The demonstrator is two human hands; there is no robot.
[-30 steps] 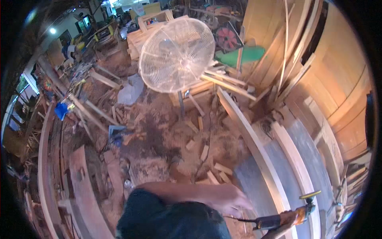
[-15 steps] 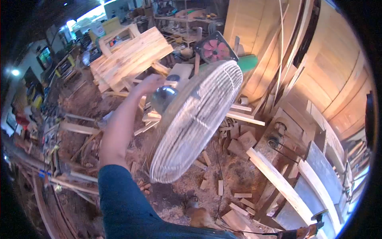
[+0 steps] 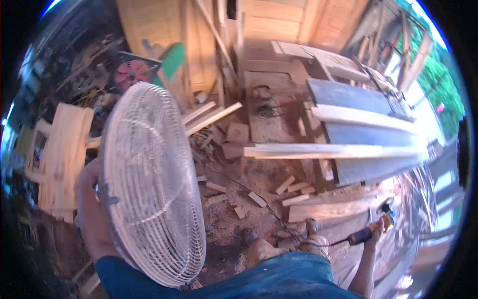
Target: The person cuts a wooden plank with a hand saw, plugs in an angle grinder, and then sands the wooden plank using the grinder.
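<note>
My right hand (image 3: 378, 227) is wrapped round an orange and black angle grinder (image 3: 361, 235), whose disc points up and to the right. A cable runs from the grinder's rear toward my legs. The large round fan (image 3: 154, 184) with a wire cage stands close on the left, its face turned to the right. My left hand (image 3: 89, 175) is behind the cage's left edge, beside the fan's back. Its fingers are hidden, so its grip cannot be made out.
Two pale planks (image 3: 328, 151) lie across grey boards (image 3: 368, 172) on the right. Wood offcuts (image 3: 257, 199) and a cable are on the sawdust-covered floor. A red-bladed fan (image 3: 132, 74) stands behind. Wooden panels (image 3: 274, 20) lean at the back.
The view has swung right. My left hand has gone from low in front of me to the large fan's back, and the fan's face has turned. The grinder has stayed in my right hand.
</note>
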